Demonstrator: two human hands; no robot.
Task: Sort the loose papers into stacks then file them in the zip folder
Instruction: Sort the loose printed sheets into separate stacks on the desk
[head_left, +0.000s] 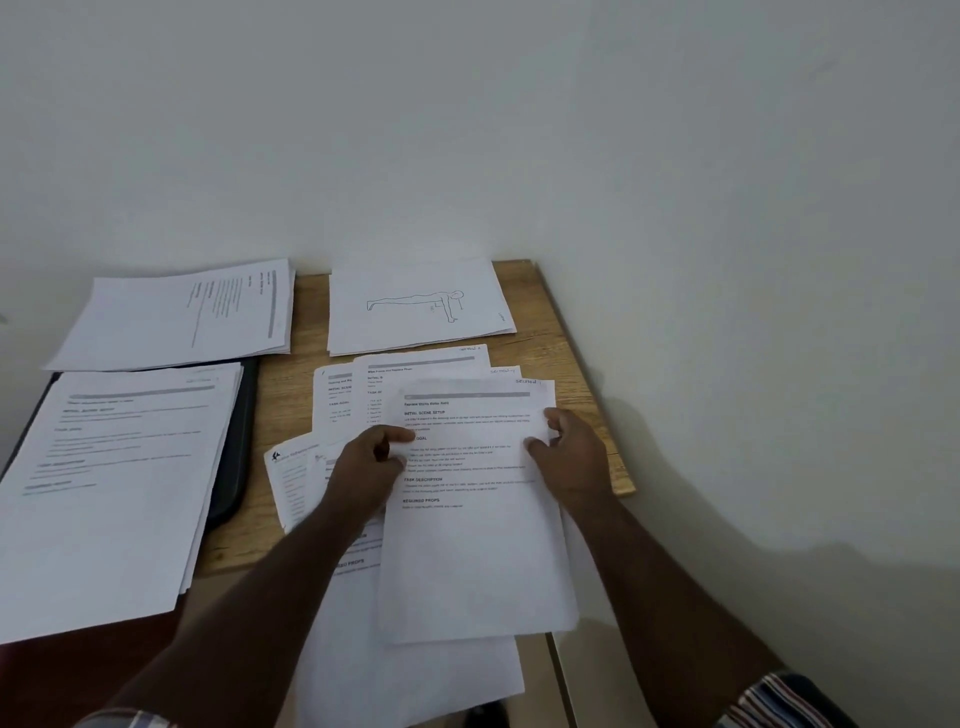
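1. While both hands work over the right part of the wooden surface (280, 410), the left hand (366, 462) has its fingers curled onto the left edge of a printed sheet (472, 519), thumb lying on top of the page.
2. On the opposite edge, the right hand (571, 452) pinches the same sheet, thumb on the printed face and fingers curled at the margin; so the sheet lies directly between the two hands and both hold it.
3. That sheet is tilted a little and hangs over the near edge of the surface.
4. Beneath it, the loose papers (363, 395) fan out, their top corners showing just beyond the held page, and more sheets jut toward the camera under the left forearm.
5. Just beyond the fan, at the back of the surface, a small stack topped by a line drawing of a figure (415, 306) lies near the wall (519, 130).
6. Well to the left of the hands, a thick stack of printed pages (114, 478) rests on the dark zip folder (241, 441), whose rounded edge shows along the stack's right side.
7. Behind that, another stack (176, 317) lies turned sideways at the back left.
8. Striped sleeves (774, 701) show at the bottom of the view.
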